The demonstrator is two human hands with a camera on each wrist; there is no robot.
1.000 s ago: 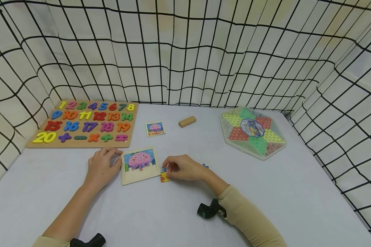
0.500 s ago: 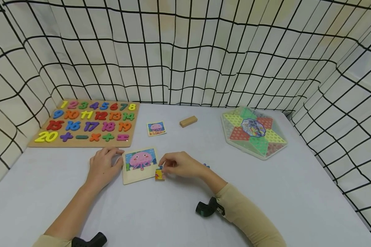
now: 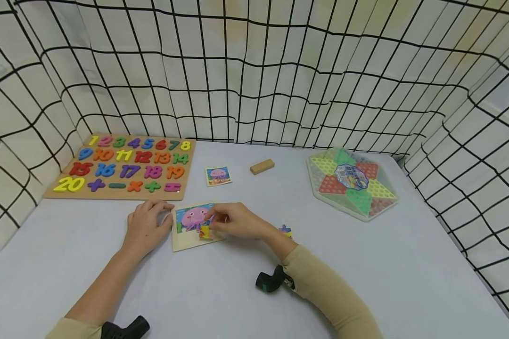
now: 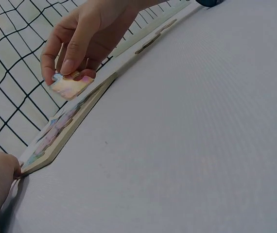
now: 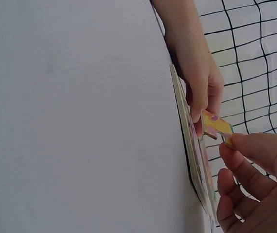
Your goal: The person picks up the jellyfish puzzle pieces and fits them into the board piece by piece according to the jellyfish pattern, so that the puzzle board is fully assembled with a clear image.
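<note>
A puzzle board [image 3: 185, 243] with a pink octopus picture across its upper part and bare wood below lies on the white table. My left hand [image 3: 146, 227] rests at the board's left edge, thumb and fingers touching it. Between thumb and fingers, my right hand [image 3: 239, 220] pinches a yellow puzzle piece [image 3: 204, 232] over the right half of the board. In the left wrist view that piece [image 4: 73, 88] is tilted and raised above the board. Loose puzzle pieces [image 3: 285, 230] lie to the right, partly hidden behind the right wrist.
Behind the left hand lies a wooden number board [image 3: 118, 194]. A small octopus picture tile [image 3: 217, 176] and a wooden block [image 3: 262, 166] lie beyond the puzzle. A hexagonal box with coloured triangles [image 3: 351, 182] sits at the right. Black netting [image 3: 254, 96] surrounds the table's back and sides.
My right hand has carried the yellow piece leftward, from beside the board's right edge to over the board. The left hand has stayed at the left edge. The head view has shifted slightly.
</note>
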